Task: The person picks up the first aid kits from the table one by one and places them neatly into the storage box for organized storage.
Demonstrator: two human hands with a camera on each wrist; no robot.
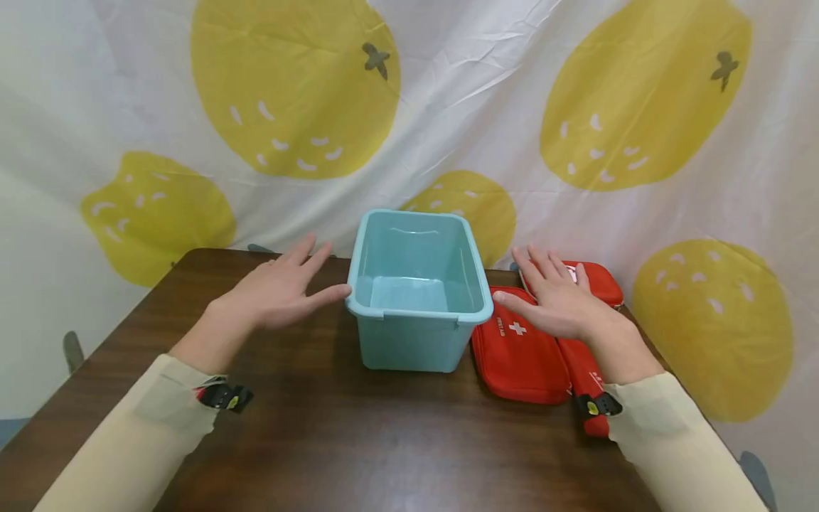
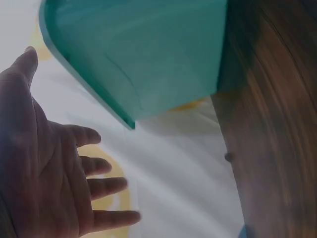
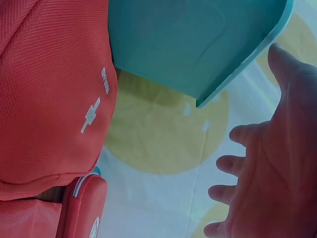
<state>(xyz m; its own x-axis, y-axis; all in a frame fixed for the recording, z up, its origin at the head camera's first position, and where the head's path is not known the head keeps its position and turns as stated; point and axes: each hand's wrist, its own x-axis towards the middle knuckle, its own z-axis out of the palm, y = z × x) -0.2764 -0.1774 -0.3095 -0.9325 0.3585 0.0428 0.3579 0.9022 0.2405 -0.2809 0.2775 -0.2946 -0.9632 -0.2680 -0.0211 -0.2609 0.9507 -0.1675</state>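
Note:
A teal plastic bin (image 1: 409, 341) stands upright on the dark wooden table, its inside bare. Left of it, my left hand (image 1: 275, 288) hovers with fingers spread and the thumb near the rim. On the other side, my right hand (image 1: 559, 295) is held above the red first aid pouches, fingers straight and spread. The wrist views show both palms, left hand (image 2: 54, 168) and right hand (image 3: 277, 158), facing the bin with nothing in them. A red first aid pouch (image 1: 521, 363) with a white cross lies against the bin's right side.
Behind that pouch lies a smaller red case (image 1: 601, 282), and another red pouch (image 1: 585, 370) sits partly hidden under my right arm. The brown table (image 1: 345, 441) reaches back to a white curtain (image 1: 461, 85) printed with yellow lemons.

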